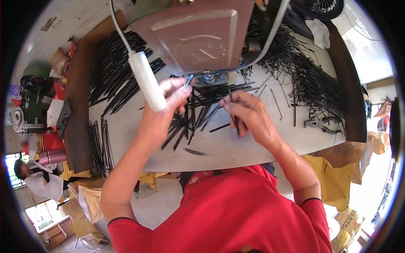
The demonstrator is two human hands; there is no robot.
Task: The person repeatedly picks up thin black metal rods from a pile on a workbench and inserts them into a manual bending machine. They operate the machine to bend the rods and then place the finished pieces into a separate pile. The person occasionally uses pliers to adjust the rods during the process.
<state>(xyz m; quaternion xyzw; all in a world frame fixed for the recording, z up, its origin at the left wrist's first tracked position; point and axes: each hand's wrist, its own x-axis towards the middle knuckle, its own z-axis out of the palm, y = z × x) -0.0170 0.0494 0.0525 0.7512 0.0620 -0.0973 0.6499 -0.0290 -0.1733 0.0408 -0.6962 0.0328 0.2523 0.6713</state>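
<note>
My left hand [172, 96] is closed in a pinch just left of the metal die [209, 79] under the machine head. A thin rod [190, 79] with a bluish shine sticks up from its fingertips. My right hand [249, 111] is closed over the table, right of the die. Between its fingers is a slim dark tool [237, 125], partly hidden, whose exact kind I cannot make out. Another bluish rod [211, 117] reaches down and left from near its fingertips. Loose black rods [181, 126] lie fanned out below and between both hands.
The machine head [198, 40] hangs over the table centre. A white tubular lamp [147, 80] slants beside my left hand. Heaps of black rods lie left [114, 63] and right [303, 69]. Pliers [322, 125] rest at the right. Raised side boards [80, 97] edge the table. A person [42, 179] is far left.
</note>
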